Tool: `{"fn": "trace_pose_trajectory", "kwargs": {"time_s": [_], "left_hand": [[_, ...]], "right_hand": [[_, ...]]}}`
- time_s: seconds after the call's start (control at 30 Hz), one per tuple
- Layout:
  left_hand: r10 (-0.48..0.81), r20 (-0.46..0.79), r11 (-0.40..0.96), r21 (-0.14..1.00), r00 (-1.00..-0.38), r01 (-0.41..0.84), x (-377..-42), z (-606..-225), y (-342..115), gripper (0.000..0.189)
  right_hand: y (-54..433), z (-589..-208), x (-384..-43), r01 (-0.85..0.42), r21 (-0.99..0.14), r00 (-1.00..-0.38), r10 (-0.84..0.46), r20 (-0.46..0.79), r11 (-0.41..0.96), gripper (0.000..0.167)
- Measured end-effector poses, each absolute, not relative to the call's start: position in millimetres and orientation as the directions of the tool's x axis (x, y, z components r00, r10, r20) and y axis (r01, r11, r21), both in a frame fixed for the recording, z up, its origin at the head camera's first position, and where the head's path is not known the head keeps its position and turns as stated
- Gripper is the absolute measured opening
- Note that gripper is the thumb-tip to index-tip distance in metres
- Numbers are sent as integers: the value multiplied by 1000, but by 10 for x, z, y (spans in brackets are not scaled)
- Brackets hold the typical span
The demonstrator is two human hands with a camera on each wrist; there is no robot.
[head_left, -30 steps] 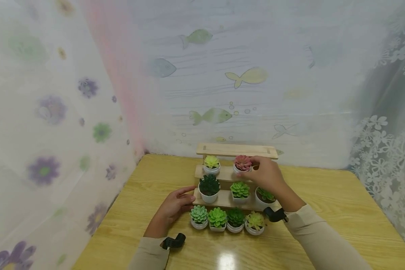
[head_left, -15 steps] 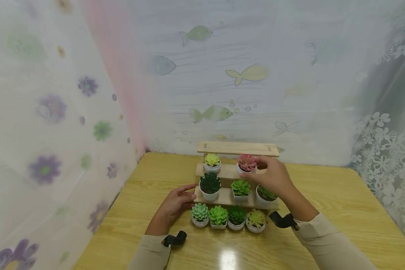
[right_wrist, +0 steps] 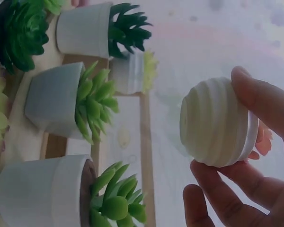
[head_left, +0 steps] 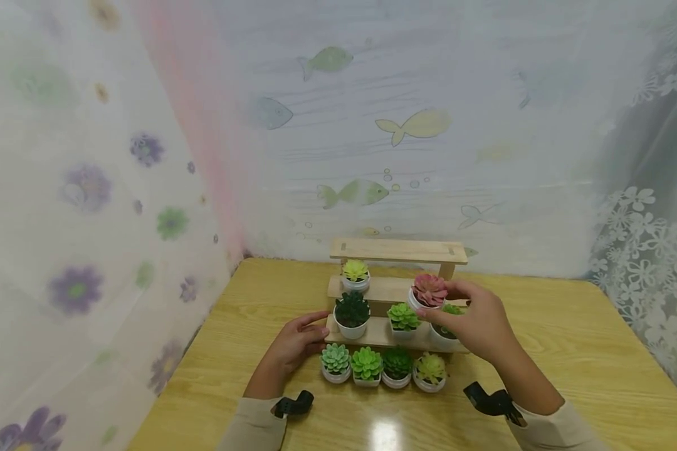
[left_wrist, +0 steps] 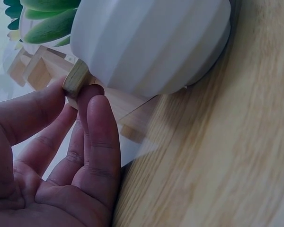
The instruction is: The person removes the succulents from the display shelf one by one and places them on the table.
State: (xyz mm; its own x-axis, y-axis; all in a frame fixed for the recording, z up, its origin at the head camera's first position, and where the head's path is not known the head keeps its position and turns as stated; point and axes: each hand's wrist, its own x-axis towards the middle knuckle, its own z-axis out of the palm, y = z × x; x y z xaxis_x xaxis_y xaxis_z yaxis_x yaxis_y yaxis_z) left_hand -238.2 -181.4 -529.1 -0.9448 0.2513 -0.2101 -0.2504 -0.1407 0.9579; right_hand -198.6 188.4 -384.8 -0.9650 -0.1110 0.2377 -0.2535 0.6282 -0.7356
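Observation:
My right hand (head_left: 482,322) holds a pink potted succulent (head_left: 430,289) by its white pot, thumb on one side and fingers on the other. The right wrist view shows the ribbed white pot (right_wrist: 210,123) lifted clear of the shelves. My left hand (head_left: 293,343) pinches the left end of the lower board of a tiered wooden plant stand (head_left: 378,332); in the left wrist view thumb and fingers grip that board end (left_wrist: 76,78). On the lower board stand a dark green succulent (head_left: 351,310), a light green one (head_left: 403,317) and a third (head_left: 443,335), partly hidden by my right hand.
A yellow succulent (head_left: 355,272) stands at the left of the middle board. The top board (head_left: 397,250) bears no pots. Several potted succulents, one of them pale green (head_left: 335,360), line the table (head_left: 203,388) before the stand. A printed curtain (head_left: 293,150) hangs behind.
My right hand has lifted the pink succulent off the middle board and brought it right and toward me. The left hand stays at the board's end.

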Motion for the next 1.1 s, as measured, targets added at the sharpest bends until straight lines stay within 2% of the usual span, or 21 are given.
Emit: {"fn": "trace_pose_trajectory", "kwargs": {"time_s": [0.23, 0.67, 0.93, 1.1], "left_hand": [[247, -208, -147, 957, -946, -249, -2368, -5264, -1831, 58], [249, -213, -147, 956, -945, -254, -2405, -5243, -1855, 59], [256, -215, -158, 953, -942, -260, -2392, -5267, -1843, 59], [261, -219, -148, 953, -940, -263, -2385, -5286, -1821, 58]], "right_hand": [[1930, -3907, -1796, -219, -755, -971, -65, 229, 618, 53], [2017, -4018, -1659, -197, -778, -973, -24, 228, 597, 53], [2181, -4099, -1618, -219, -807, -974, -78, 211, 548, 43], [2333, -4148, -1606, -211, -863, -976, -143, 163, 459, 45]]}}
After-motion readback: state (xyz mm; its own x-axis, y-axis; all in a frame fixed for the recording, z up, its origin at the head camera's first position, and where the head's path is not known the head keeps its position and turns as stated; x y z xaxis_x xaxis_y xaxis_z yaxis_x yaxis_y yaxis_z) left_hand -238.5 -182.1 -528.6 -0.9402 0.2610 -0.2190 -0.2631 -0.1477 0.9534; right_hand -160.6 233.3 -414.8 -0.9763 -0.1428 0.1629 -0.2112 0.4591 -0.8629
